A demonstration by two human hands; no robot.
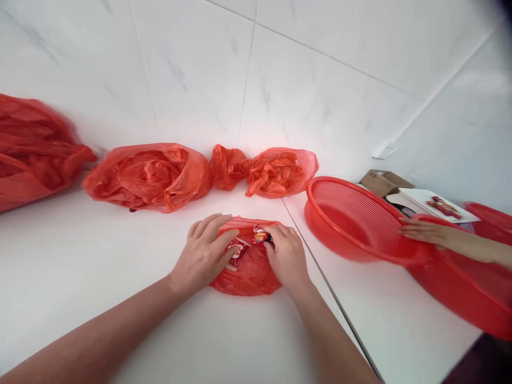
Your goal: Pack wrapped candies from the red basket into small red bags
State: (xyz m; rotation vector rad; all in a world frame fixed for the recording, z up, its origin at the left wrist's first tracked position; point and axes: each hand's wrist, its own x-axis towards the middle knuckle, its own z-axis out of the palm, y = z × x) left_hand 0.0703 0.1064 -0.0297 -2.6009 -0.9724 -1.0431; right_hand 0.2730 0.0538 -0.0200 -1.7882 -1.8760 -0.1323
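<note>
A red plastic bag (pixel 256 272) lies on the white table in front of me, its mouth spread wide. My left hand (pixel 204 253) rests over the bag's left rim with fingers apart. Beside its fingertips is a red-and-white wrapped packet (pixel 237 252) inside the bag. At the right side of the mouth, my right hand (pixel 287 256) has thumb and fingers closed on a small colourful wrapped packet (pixel 261 234). Part of that packet is hidden by the fingers.
Bunched red plastic bags (pixel 148 176) line the tiled wall. On the right stands a red mesh basket (pixel 344 234), with another person's hand (pixel 424 233) at its rim. Behind are a cardboard box (pixel 384 183) and a white tray (pixel 424 200). A seam runs along the table.
</note>
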